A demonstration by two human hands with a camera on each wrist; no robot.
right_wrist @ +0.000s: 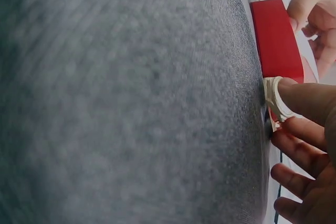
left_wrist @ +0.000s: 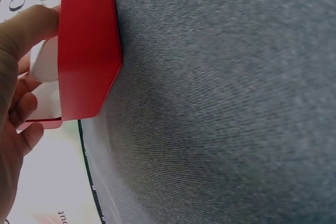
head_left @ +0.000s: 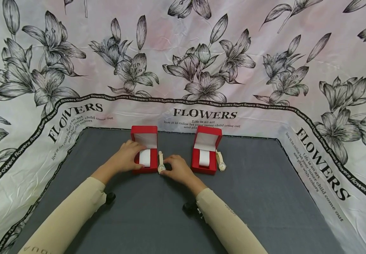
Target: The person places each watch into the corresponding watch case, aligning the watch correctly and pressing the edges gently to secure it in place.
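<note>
On the left, a red watch box (head_left: 153,158) stands with its lid raised and a white cushion (head_left: 145,158) inside. My left hand (head_left: 126,157) reaches over its left side, thumb and fingers around the cushion; in the left wrist view the thumb tip dips behind the red front wall (left_wrist: 86,51). Just right of this box lies a cream-strapped watch (head_left: 161,164). My right hand (head_left: 179,170) pinches it by the round case (right_wrist: 278,98) between thumb and index finger, the other fingers spread loosely.
A second red box (head_left: 195,162), lid raised and with a white cushion (head_left: 204,158), stands to the right. Another cream watch (head_left: 221,162) lies against its right side. Grey cloth (head_left: 259,190) covers the table, and a flower-printed sheet (head_left: 157,113) rises behind.
</note>
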